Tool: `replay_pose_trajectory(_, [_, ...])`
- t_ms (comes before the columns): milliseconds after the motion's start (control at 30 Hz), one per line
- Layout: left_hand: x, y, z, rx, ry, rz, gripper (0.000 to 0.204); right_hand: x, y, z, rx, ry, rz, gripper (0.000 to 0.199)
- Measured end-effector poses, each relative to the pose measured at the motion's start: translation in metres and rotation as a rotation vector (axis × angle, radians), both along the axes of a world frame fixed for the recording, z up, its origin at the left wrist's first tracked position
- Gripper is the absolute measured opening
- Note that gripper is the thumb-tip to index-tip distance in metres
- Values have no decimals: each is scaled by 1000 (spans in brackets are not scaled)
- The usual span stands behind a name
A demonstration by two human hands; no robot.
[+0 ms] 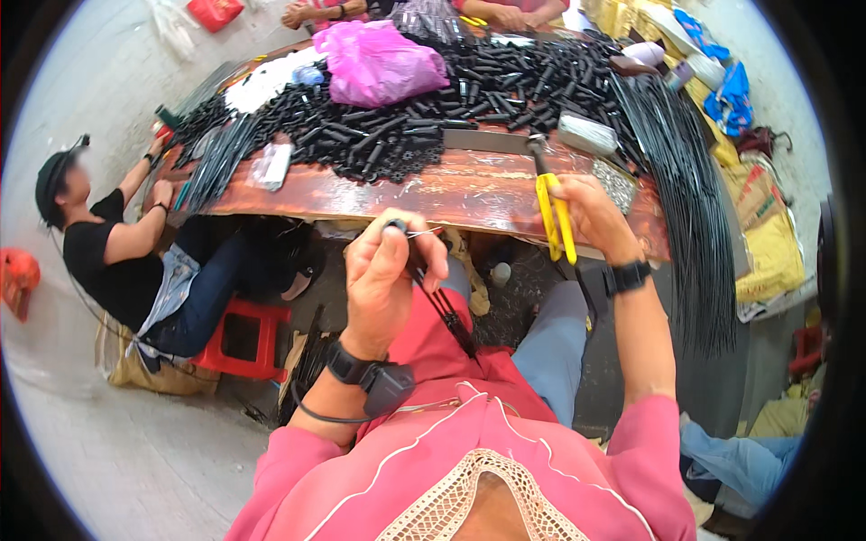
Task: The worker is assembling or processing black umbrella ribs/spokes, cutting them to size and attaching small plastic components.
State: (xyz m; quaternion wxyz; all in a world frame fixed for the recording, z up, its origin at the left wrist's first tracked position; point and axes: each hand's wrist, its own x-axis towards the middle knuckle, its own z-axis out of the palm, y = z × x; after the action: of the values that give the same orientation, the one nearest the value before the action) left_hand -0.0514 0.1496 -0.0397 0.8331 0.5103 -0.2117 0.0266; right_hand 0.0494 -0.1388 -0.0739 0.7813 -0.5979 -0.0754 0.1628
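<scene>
My left hand (383, 270) is closed in front of the table edge, its fingers pinching a round black piece (395, 225). From the same grip a thin pale wire (424, 233) sticks out to the right, and several thin dark rods, like umbrella ribs (451, 317), hang down over my lap. My right hand (586, 212) is wrapped around yellow-handled pliers (557, 221), held upright with the dark metal head pointing at the table. The pliers are apart from the wire. How the round piece joins the rods is hidden by my fingers.
A reddish wooden table (361, 198) bears a heap of black tubular parts (388, 135), a pink plastic bag (379, 63), a flat metal bar (487, 141) and long black rods (681, 198) overhanging at right. A co-worker (117, 225) works at the left; others sit across.
</scene>
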Motion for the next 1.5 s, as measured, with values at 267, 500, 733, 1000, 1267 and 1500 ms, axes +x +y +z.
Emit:
replay_pose_trajectory(267, [-7, -21, 13, 14, 151, 36, 84, -119, 74, 38, -626, -672, 86, 32])
replay_pose_trajectory(500, [-22, -29, 18, 5, 217, 155, 77, -131, 95, 52, -988, -959, -187, 57])
replay_pose_trajectory(733, [-17, -25, 15, 51, 171, 203, 71, -112, 106, 40, -1080, -1205, -428, 61])
replay_pose_trajectory(1000, [-8, -13, 8, 124, 153, 144, 79, -91, 98, 42, -1187, -1274, -465, 49])
replay_pose_trajectory(1267, [-10, -5, 11, 162, 21, -57, 52, -59, 58, 97, -520, -123, 961, 45])
replay_pose_trajectory(1500, [-11, -1, 18, 206, 100, -76, 41, -82, 60, 108, -1161, -1001, 383, 56])
